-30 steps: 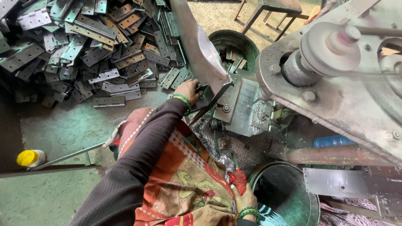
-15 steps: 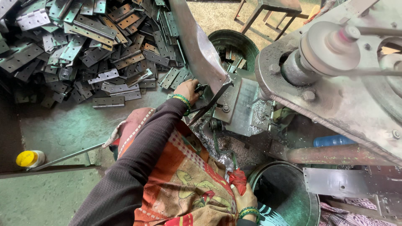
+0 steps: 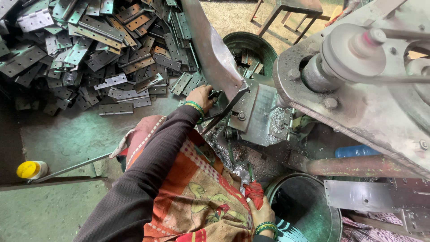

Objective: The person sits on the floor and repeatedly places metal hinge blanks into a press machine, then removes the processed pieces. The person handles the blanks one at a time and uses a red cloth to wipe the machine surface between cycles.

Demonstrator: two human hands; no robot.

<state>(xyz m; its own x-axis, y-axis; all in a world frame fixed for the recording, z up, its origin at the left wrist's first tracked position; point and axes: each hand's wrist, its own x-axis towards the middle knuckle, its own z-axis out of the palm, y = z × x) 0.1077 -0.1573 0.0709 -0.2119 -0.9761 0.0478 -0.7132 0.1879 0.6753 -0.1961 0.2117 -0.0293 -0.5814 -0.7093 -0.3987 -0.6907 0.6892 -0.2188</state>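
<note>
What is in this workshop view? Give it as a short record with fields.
left hand: reaching to the machine's metal plate, fingers on a small dark part
right hand: gripping red cloth beside the lower green tub
floor: pile of metal hinges
upper green tub: holds hinges
other: yellow-capped bottle

— Where was the pile of metal hinges [image 3: 89, 49]?
— On the floor, far left, behind the left hand [image 3: 200, 96], which was at the machine's plate [image 3: 260, 117].
— And the buckets?
— One bucket [image 3: 251, 45] stood behind the plate, with hinges in it; another bucket [image 3: 309, 210] sat nearest, just beside the right hand [image 3: 260, 210].
— The bottle [image 3: 31, 169]?
— Far left, well apart.
</note>
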